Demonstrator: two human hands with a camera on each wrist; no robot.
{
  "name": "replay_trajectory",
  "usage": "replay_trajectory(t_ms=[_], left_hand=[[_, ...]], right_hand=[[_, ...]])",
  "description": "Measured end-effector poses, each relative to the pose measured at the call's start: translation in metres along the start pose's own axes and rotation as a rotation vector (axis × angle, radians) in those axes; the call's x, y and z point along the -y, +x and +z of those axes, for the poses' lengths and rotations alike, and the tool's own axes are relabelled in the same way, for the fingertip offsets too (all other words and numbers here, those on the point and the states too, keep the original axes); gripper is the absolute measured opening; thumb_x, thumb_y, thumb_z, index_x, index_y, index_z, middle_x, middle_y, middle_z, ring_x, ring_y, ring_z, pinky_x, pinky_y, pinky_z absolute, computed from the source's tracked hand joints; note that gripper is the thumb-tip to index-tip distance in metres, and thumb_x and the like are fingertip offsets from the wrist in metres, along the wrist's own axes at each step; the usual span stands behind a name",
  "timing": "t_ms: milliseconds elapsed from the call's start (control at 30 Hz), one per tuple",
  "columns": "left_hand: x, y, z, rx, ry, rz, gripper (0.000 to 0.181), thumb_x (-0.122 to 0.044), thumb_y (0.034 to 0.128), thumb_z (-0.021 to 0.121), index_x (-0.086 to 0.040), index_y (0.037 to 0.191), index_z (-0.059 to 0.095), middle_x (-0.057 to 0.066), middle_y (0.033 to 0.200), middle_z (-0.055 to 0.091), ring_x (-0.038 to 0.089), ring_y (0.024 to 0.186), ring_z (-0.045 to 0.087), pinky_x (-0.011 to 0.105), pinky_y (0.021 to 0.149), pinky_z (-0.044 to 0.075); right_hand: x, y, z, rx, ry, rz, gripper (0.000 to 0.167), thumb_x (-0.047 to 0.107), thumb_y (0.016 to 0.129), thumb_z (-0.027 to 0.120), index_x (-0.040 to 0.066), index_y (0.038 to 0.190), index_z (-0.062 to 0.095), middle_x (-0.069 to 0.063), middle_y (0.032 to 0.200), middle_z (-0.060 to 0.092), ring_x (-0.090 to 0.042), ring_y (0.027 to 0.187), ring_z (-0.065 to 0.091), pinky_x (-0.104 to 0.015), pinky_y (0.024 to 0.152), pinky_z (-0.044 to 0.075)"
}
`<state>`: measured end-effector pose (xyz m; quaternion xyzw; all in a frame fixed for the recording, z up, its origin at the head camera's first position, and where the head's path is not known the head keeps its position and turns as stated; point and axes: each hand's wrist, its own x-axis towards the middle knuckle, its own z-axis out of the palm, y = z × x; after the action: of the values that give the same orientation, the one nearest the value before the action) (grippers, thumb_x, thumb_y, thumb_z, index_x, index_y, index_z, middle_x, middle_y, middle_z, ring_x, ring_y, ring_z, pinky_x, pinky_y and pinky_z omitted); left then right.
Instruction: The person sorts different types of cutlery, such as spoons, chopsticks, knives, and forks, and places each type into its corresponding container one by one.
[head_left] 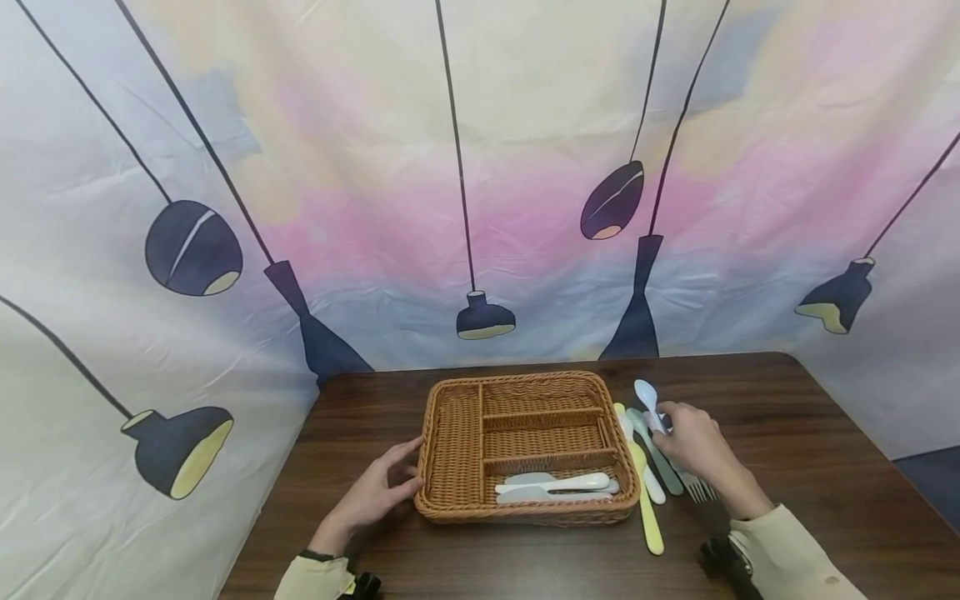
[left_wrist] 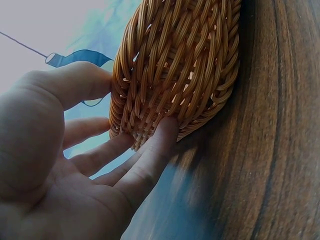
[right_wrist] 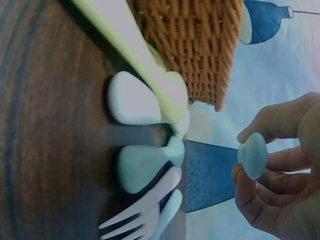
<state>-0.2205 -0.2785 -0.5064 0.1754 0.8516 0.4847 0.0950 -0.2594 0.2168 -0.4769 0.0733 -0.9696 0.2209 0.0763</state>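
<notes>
My left hand (head_left: 377, 492) rests its fingertips on the left wall of a brown wicker basket (head_left: 450, 510). In the left wrist view, its fingers (left_wrist: 145, 172) are spread and fairly straight against the weave. Beyond the basket's right side, my right hand (head_left: 696, 442) pinches a pale blue spoon (head_left: 646, 393) between thumb and fingers, bowl pointing away. The right wrist view shows the spoon's rounded handle end (right_wrist: 253, 156). Beneath that hand lie a grey-green utensil (head_left: 666, 471), a fork (head_left: 699, 487) and a yellow-handled utensil (head_left: 649, 521).
Dividers split the basket into compartments. Several pale knives (head_left: 555, 483) lie in its front right one. A white utensil (right_wrist: 132, 100) lies among the cutlery beside the basket. The dark wooden table (head_left: 555, 567) meets a cloth backdrop (head_left: 525, 208) printed with lamps.
</notes>
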Motion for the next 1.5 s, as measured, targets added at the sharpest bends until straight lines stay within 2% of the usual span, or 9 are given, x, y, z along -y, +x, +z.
replay_trajectory(t_ms=[533,967,1500], left_hand=[[-0.001,0.000,-0.001,-0.004,-0.003,0.002,0.066,-0.020,0.0946,0.066,-0.010,0.152,0.034,0.022,0.150,0.035,0.031,0.113,0.060,0.026,0.083,0.051],[0.000,0.001,-0.001,0.001,0.001,-0.001,0.067,-0.021,0.0949,0.065,-0.010,0.153,0.033,0.022,0.150,0.035,0.032,0.113,0.059,0.024,0.081,0.051],[-0.002,-0.001,0.000,0.005,0.000,-0.007,0.066,-0.020,0.0954,0.064,-0.008,0.152,0.033,0.023,0.149,0.036,0.033,0.113,0.059,0.025,0.081,0.051]], right_hand=[[0.010,0.005,-0.007,-0.019,0.029,-0.003,0.040,0.008,0.084,0.065,-0.012,0.117,0.060,-0.018,0.087,0.063,-0.016,0.060,0.052,-0.029,0.047,0.040],[0.022,0.013,-0.008,-0.093,0.040,-0.058,0.034,0.006,0.082,0.065,-0.007,0.113,0.065,-0.015,0.087,0.064,-0.018,0.065,0.053,-0.029,0.050,0.040],[0.035,0.012,-0.009,-0.112,0.069,-0.125,0.030,0.006,0.084,0.065,-0.002,0.113,0.068,-0.016,0.096,0.066,-0.018,0.071,0.059,-0.031,0.054,0.043]])
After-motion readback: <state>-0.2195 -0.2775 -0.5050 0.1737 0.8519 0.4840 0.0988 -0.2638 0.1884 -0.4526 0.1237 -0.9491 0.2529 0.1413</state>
